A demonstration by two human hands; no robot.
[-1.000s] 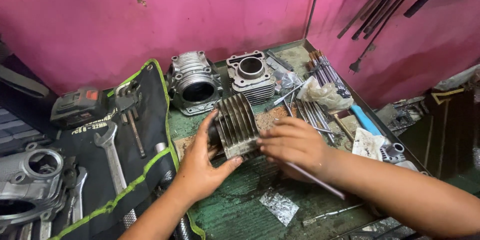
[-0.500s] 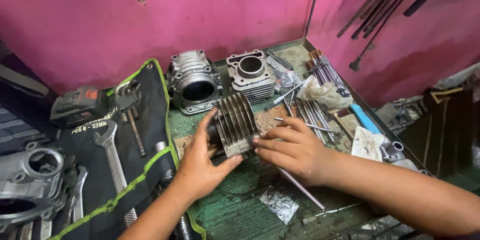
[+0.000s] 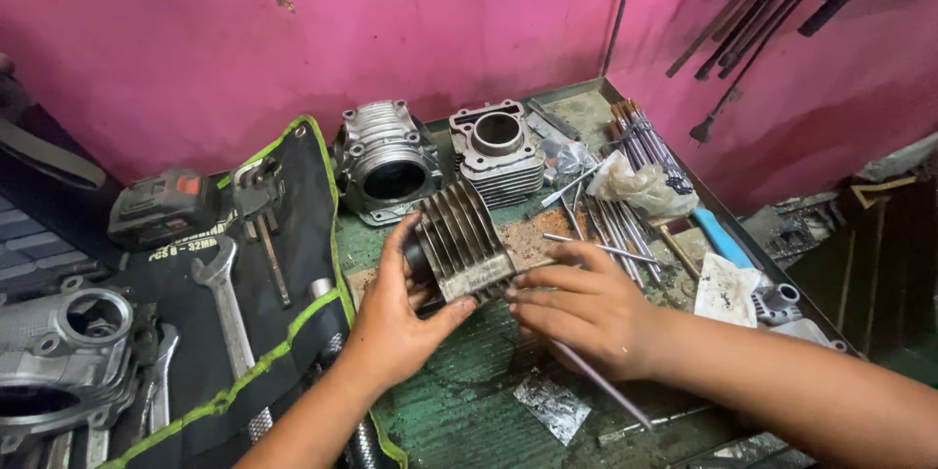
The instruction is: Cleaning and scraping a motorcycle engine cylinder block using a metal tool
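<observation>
Nearest the camera, a scrap of crumpled foil (image 3: 550,403) lies on the worn green bench top (image 3: 469,410). Just beyond, left hand (image 3: 399,318) cups the near-left side of a finned engine cylinder (image 3: 457,242), thumb under its lower edge, fingers curled up around the far side: a firm grip. Right hand (image 3: 583,305) lies flat and partly spread, fingertips touching the cylinder's lower right corner; a thin metal rod (image 3: 606,386) runs under the palm, whether it is pinched I cannot tell. The cylinder sits tilted, near the bench's middle. To the left, a tool roll (image 3: 264,332) with green trim holds wrenches (image 3: 223,293). Farther back stand two more cylinder castings (image 3: 391,161), a bundle of long studs (image 3: 640,142) and a cordless tool (image 3: 161,205). Risk, as I judge it: the tilted cylinder could slip from the one-handed hold and chip its fins, or roll onto the loose rods (image 3: 596,225) beside it.
</observation>
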